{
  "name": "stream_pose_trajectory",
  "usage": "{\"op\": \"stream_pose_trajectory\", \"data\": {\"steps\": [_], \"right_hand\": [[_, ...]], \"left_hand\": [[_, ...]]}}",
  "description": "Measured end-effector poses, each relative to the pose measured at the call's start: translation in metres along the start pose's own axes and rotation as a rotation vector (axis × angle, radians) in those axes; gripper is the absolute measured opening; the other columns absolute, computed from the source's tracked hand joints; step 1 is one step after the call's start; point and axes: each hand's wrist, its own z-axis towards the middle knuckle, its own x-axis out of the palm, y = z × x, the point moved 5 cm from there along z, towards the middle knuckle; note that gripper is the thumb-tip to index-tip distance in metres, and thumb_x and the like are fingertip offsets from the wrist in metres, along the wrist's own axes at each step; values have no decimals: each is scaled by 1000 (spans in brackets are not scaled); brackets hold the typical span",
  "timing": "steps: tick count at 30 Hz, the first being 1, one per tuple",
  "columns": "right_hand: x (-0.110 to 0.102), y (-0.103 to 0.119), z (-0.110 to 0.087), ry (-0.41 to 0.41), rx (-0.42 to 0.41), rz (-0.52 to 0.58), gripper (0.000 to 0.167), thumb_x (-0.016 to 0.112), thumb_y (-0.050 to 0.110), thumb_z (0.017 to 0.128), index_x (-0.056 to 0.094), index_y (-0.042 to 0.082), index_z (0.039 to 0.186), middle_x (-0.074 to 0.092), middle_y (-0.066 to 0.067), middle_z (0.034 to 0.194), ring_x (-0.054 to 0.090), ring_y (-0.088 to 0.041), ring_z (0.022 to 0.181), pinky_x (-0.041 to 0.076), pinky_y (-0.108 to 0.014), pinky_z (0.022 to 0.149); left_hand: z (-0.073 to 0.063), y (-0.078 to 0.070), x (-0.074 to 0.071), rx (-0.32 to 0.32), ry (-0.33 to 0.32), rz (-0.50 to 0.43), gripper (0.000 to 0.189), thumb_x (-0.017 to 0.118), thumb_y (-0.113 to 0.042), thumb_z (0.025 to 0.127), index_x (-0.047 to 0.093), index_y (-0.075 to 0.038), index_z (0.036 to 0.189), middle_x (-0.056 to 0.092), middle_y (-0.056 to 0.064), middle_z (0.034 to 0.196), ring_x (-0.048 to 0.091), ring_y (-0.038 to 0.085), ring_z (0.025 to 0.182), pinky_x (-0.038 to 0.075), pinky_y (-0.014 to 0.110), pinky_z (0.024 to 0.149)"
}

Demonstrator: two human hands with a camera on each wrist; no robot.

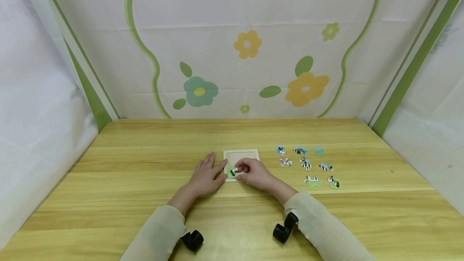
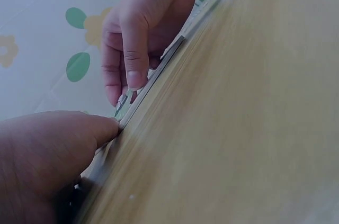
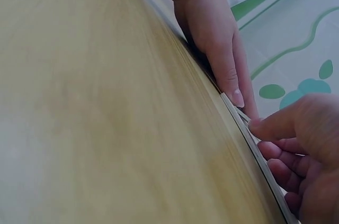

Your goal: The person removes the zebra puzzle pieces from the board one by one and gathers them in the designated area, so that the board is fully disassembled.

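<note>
A small square wooden puzzle tray (image 1: 241,151) with a pale rim lies on the table between the two hands. In its lower left corner is a green puzzle piece (image 1: 230,171) with a black-and-white figure. My right hand (image 1: 255,173) reaches over the tray and pinches this piece between thumb and fingers; the left wrist view shows the piece (image 2: 123,105) tilted at the rim. My left hand (image 1: 207,176) rests flat with fingers extended, its thumb and index finger at the tray's left edge. The right hand hides the tray's lower right part.
Several loose puzzle pieces (image 1: 305,163) with black-and-white figures lie in rough rows right of the tray. The wooden table (image 1: 145,164) runs back to a white cloth (image 1: 217,7) printed with flowers. Black wrist cameras (image 1: 193,240) sit at both cuffs.
</note>
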Motion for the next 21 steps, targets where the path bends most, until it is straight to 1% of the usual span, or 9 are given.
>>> {"op": "stream_pose_trajectory", "data": {"steps": [2,6,7,9,11,14,18,21], "right_hand": [[-1,-1,0,0,8,15,22,67,4,72,58,0,92,54,-1,78,48,-13,69,41,-25,61],[-10,18,-5,11,26,82,22,64,-2,73,57,-6,93,55,-10,79,49,-18,71,42,-26,62],[-13,21,-6,13,37,110,22,63,-2,74,56,-7,94,55,-11,80,50,-19,71,42,-27,63],[-20,24,-6,10,26,128,22,63,-3,74,56,-8,94,55,-12,81,50,-19,72,42,-26,63],[-25,16,-4,-5,22,140,22,64,0,75,57,-5,95,56,-9,82,50,-18,73,43,-26,63],[-38,5,-3,-44,-3,118,24,66,5,74,59,-2,96,57,-6,83,50,-17,73,43,-27,62],[-58,-2,-10,-77,10,116,26,66,9,75,59,2,99,58,-5,87,51,-18,75,43,-30,64],[-74,-6,-19,-93,21,130,27,65,11,77,59,2,101,58,-5,89,51,-19,77,43,-30,65]], "left_hand": [[0,0,0,2,0,0,49,39,-36,91,34,-15,134,10,25,138,4,34,127,6,47,99],[-1,0,-1,4,2,6,49,39,-36,91,34,-15,134,11,25,138,4,34,127,6,47,99],[-1,0,-1,3,3,7,49,38,-36,91,33,-15,134,11,25,138,4,34,127,6,47,99],[0,0,-1,3,4,10,49,38,-36,91,33,-14,134,11,25,138,4,34,127,6,47,99],[0,1,-1,1,5,7,49,39,-35,91,33,-14,134,11,25,138,4,34,127,6,47,99],[0,1,-1,1,2,5,49,39,-35,91,33,-14,134,10,25,138,4,34,127,5,46,99],[-1,2,-1,2,3,-1,49,39,-35,91,33,-13,134,10,25,138,4,34,127,5,46,99],[-2,1,-1,6,3,-9,49,39,-34,91,32,-12,135,9,26,138,3,34,127,5,46,99]]}}
